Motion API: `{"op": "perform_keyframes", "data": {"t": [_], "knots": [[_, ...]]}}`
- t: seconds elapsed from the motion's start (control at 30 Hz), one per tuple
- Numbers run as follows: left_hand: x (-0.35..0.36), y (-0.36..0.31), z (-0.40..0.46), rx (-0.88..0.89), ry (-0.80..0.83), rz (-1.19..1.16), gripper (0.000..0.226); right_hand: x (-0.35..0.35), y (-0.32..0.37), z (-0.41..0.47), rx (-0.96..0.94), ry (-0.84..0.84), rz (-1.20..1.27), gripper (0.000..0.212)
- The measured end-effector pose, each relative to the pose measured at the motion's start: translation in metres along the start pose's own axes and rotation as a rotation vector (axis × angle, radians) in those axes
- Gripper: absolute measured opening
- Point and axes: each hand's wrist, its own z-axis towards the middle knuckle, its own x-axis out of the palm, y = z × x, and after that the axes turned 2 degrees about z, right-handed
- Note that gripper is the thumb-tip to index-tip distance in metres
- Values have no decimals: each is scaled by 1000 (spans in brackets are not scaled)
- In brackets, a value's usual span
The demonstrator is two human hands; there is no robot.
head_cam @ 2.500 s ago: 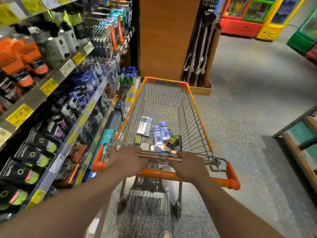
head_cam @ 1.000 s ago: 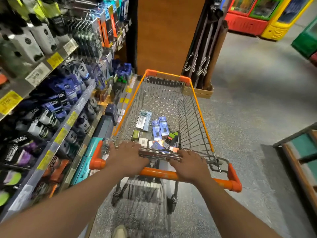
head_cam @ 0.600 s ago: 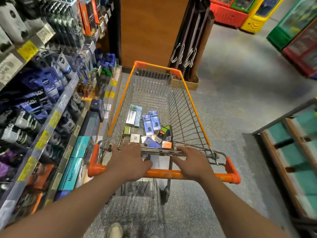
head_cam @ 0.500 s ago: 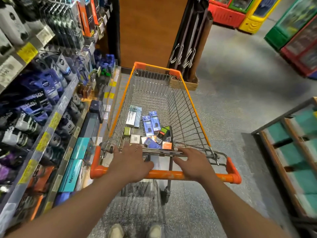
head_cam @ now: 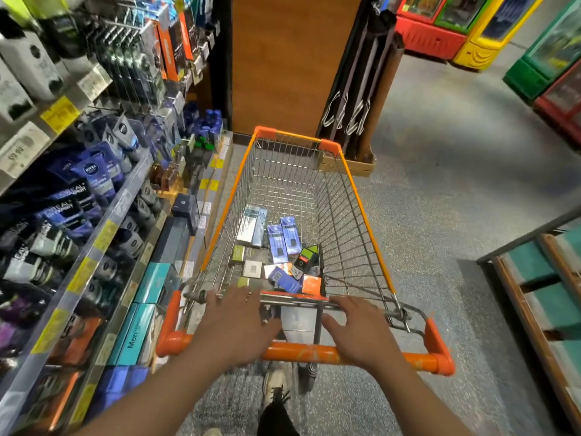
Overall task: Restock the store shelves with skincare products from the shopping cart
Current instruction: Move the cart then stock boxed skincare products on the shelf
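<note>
The wire shopping cart (head_cam: pixel 362 200) with orange rim stands right in front of me, close beside the skincare shelves (head_cam: pixel 103 234) on the left. On its floor lie several boxed products: two blue boxes (head_cam: pixel 283 238), pale boxes (head_cam: pixel 252 224), a black-and-green box (head_cam: pixel 307 258) and an orange box (head_cam: pixel 311 283). My left hand (head_cam: pixel 239 324) and my right hand (head_cam: pixel 356 333) rest on the orange handle (head_cam: pixel 309 354), fingers stretched forward over the seat bar, holding no product. The shelves carry Nivea tubes (head_cam: pixel 94 174), dark L'Oreal tubes (head_cam: pixel 67 202) and teal boxes (head_cam: pixel 149 286).
A wooden pillar (head_cam: pixel 295 64) rises just beyond the cart's front. Beside it a cardboard box (head_cam: pixel 349 166) holds dark rolled items. Coloured freezers (head_cam: pixel 471 33) line the back right. A wooden rack (head_cam: pixel 547 297) stands at the right. My shoe (head_cam: pixel 276 385) is under the handle.
The cart has rolled forward along the shelves towards the pillar. Both hands stayed on the handle, and their fingers now reach out straighter over the seat bar.
</note>
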Motion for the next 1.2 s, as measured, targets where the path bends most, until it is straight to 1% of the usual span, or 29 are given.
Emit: {"op": "perform_keyframes", "data": {"t": [0.07,0.13,0.2,0.27,0.37,0.43,0.47,0.57,0.63,0.73,0.8,0.93,1.1,1.2], "knots": [[-4,-2,4,-10,-1,-8,81,2,-2,0,-13,9,-29,89],[-12,-6,14,-61,21,-25,78,3,-7,5,-17,14,-44,89],[-20,-12,24,-124,45,-85,78,3,-13,15,-11,31,-51,78],[-26,-20,36,-154,45,-153,70,0,-18,30,8,56,-2,62],[-33,-35,53,-169,18,-175,56,-10,-27,55,6,78,208,47],[-38,-45,66,-183,16,-208,53,-16,-35,71,-12,103,295,38],[-41,-50,72,-188,26,-223,52,-19,-39,79,-18,117,322,35],[-46,-59,92,-204,37,-264,47,-22,-46,105,-40,155,357,36],[-45,-61,108,-231,52,-285,48,-21,-48,123,-67,180,353,37],[-45,-61,128,-276,78,-310,42,-21,-44,149,-107,254,326,36],[-46,-62,139,-303,87,-329,45,-17,-39,169,-124,310,298,37],[-44,-55,165,-310,127,-316,55,-4,-32,216,-117,359,244,38],[-42,-43,208,-298,164,-386,62,27,-36,269,-59,417,162,29],[-37,-34,229,-304,160,-419,57,55,-39,297,-53,494,84,21]]}}
